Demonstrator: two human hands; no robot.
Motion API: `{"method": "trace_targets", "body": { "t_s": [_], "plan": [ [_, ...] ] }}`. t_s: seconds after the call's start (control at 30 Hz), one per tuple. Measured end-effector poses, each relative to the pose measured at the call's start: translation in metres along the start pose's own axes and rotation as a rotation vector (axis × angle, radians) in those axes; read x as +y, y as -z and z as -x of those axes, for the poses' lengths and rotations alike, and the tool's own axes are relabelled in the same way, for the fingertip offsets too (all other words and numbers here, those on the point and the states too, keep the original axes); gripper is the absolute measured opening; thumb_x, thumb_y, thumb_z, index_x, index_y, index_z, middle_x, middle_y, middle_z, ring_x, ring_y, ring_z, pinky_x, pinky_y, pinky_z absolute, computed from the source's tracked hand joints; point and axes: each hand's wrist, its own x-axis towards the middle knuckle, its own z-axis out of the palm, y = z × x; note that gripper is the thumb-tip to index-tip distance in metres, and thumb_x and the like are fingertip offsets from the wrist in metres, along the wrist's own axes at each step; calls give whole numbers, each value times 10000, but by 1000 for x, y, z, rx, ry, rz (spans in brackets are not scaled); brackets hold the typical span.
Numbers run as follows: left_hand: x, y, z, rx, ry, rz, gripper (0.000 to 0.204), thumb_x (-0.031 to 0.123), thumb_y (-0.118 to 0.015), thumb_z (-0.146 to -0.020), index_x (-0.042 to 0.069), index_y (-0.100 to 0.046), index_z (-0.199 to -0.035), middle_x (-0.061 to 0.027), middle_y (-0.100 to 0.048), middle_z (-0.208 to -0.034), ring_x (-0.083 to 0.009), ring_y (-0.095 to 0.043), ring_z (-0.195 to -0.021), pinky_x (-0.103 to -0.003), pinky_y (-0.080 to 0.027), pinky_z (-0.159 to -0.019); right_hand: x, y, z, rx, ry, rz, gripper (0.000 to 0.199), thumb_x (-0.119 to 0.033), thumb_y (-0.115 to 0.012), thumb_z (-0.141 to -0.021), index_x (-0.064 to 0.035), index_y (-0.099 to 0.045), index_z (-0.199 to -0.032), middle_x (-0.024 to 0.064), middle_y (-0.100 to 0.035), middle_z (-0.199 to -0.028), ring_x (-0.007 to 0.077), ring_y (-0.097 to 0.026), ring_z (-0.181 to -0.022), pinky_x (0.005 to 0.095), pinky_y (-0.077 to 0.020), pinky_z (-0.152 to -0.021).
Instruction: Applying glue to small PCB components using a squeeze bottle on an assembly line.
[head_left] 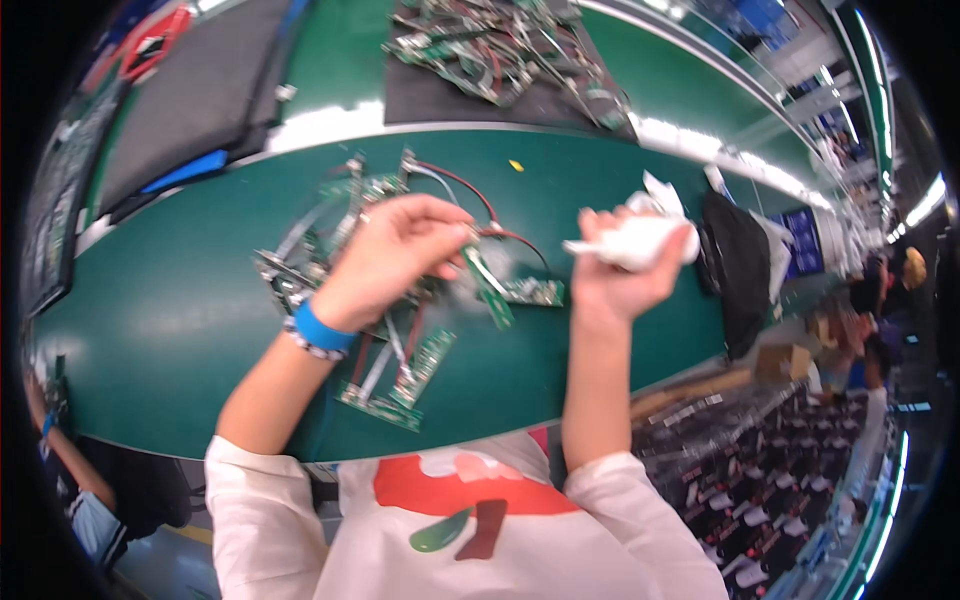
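I have the left hand near the centre of the frame, thumb and fingertips pinched together on a narrow green circuit board that slants down to the right, above the green bench. Over at centre right I see the right hand, palm up, fingers curled and clamped on a crumpled white wad; whether it's cloth or paper, I can't tell.

Just beside the pinched board, to its right, lies another circuit board, and a red wire arcs above it. Below the left hand I spot two more strips, an upper one and a lower one, with wires running to them. Up at top centre, a tangled pile of wired boards sits on a dark mat. A tiny yellow scrap lies upper centre, and a blue wristband circles the left wrist.
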Motion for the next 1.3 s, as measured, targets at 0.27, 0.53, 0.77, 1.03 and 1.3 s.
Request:
{"method": "trace_targets", "body": {
  "t_s": [0.27,0.53,0.77,1.03,1.3],
  "plan": [
    [52,48,16,111,-271,237,255,147,-500,-815,-27,-490,-1002,-77,-560,-877,-43,-535,-676,-143,-454,-553,-8,8,-19,83,-255,-287,446,-459,-463,-773,-86,-364,-550,-9,-238,-420,91,-189,-338,231,-235,-433],
    [128,235,19,696,-740,283,285,145,-520,-809,-65,-471,-995,-133,-515,-1001,-167,-519,-907,-242,-446,-797,2,3,-12,46,-347,-294,434,-445,-465,-778,-78,-367,-568,7,-291,-444,93,-174,-344,237,-197,-430],
    [42,186,30,707,-132,-589,337,275,-570,-757,48,-533,-1002,-36,-554,-916,-125,-524,-819,-228,-409,-641,1,7,-13,6,-358,-281,437,-447,-460,-779,-75,-370,-569,-1,-275,-460,91,-180,-356,240,-199,-437],
    [6,127,7,293,49,-1274,262,225,-622,-672,-6,-578,-789,-127,-596,-715,-248,-563,-647,-300,-444,-597,7,9,-12,-31,-394,-221,425,-440,-483,-768,-69,-398,-580,1,-284,-453,85,-178,-351,237,-195,-439],
    [32,113,8,362,-197,-738,145,114,-552,-752,-17,-502,-716,-62,-574,-624,-81,-538,-578,-210,-413,-519,7,13,-14,-64,-464,-300,433,-454,-485,-763,-55,-429,-604,3,-283,-448,88,-190,-354,244,-262,-469]
  ]
}}
